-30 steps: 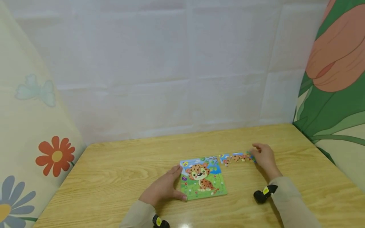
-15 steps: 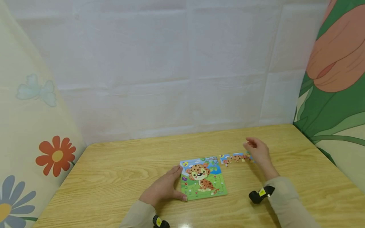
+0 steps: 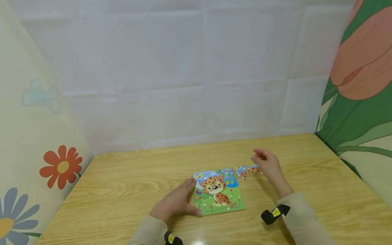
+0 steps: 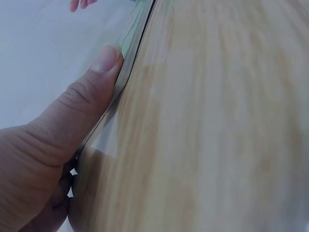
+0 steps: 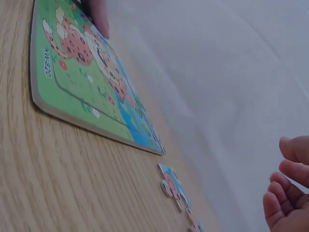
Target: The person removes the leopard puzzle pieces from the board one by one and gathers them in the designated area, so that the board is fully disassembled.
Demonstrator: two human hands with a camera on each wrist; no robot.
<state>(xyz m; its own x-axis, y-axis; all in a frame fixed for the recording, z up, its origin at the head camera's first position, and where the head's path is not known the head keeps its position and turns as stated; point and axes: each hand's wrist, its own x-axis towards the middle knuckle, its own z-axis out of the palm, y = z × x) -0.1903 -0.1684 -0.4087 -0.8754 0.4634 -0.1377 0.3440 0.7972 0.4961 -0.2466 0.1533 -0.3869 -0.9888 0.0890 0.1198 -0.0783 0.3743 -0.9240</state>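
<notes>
A square jigsaw puzzle board (image 3: pixel 218 192) with a cartoon leopard on green and blue lies flat on the wooden table. My left hand (image 3: pixel 174 200) holds it at its left side, with the thumb (image 4: pixel 82 104) along the front edge and the fingers at the upper left. Just beyond the board's upper right corner lies a short row of joined puzzle pieces (image 3: pixel 248 171) with leopard spots and blue sky. My right hand (image 3: pixel 270 167) hovers over the right end of that row, covering part of it. Its fingers (image 5: pixel 289 193) are loosely curled, and no piece shows between them.
The wood-grain table (image 3: pixel 128 187) stretches around the board. A white cloth (image 3: pixel 159 68) hangs behind it. Flower-printed panels stand on the left (image 3: pixel 27 136) and right (image 3: pixel 361 112). Small black wrist cameras (image 3: pixel 271 216) are strapped to the sleeves.
My right hand has moved left, away from the right end of the piece row and over its middle. The left hand and the board have stayed put.
</notes>
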